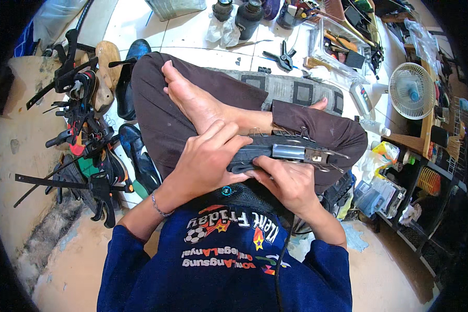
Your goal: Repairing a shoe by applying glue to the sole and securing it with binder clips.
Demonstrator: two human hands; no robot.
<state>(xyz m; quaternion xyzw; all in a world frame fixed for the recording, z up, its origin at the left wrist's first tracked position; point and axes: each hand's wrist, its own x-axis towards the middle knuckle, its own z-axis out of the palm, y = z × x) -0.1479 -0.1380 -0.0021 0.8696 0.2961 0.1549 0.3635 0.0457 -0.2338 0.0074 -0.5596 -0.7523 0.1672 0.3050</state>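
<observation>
My left hand (209, 158) wraps over the near end of a black shoe (260, 147) held across my lap, fingers curled on its upper side. My right hand (291, 182) grips the same shoe from below, thumb pressed by its edge. A grey metal tool (304, 153) with a pointed tip lies along the shoe's sole and sticks out to the right. Small metal clips stand along the shoe's far edge. I sit cross-legged in brown trousers, one bare foot (192, 99) resting on my knee.
Several shoes held in black clamps (80, 130) lie on the floor at the left. A black spring clamp (283, 57) lies ahead on white tiles. A clear box of tools (343, 44), a white fan (412, 91) and cluttered shelves (426, 171) stand at the right.
</observation>
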